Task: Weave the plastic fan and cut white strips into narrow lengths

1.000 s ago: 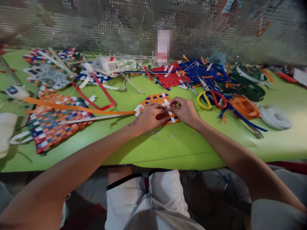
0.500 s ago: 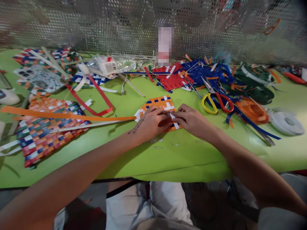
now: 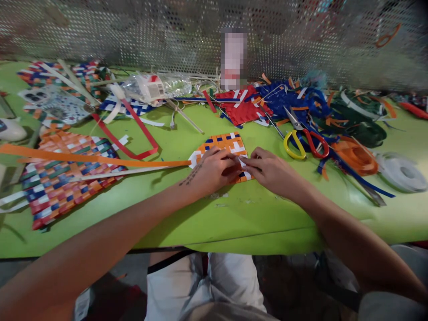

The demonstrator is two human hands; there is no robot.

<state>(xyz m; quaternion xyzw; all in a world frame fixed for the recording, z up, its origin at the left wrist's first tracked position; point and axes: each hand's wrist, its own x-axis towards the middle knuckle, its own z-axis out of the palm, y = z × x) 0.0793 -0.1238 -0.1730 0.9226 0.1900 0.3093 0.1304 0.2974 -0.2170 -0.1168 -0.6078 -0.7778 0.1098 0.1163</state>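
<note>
Head view: right fingers [image 3: 253, 162] pinched a white strip [image 3: 242, 159] at the orange-blue-white woven mat's [image 3: 219, 143] right; left fingers [image 3: 230, 156] lay mid-mat, hold hidden.

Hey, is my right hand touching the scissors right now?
Apart. The head view shows a strip of bare green table between the right hand and the scissors.

Counter [image 3: 234, 223] open near, b/w forearms [image 3: 150, 207]; also a gap at far L of L hand [image 3: 220, 167], b/w it & red strip [image 3: 140, 124]. Orange strip [image 3: 100, 159] spans L over big woven mat [image 3: 67, 187], blocking a low pass. R: scissors [image 3: 298, 128] + orange roll [image 3: 357, 156] in way. Far: mesh wall [image 3: 150, 35] stops reach.
</note>
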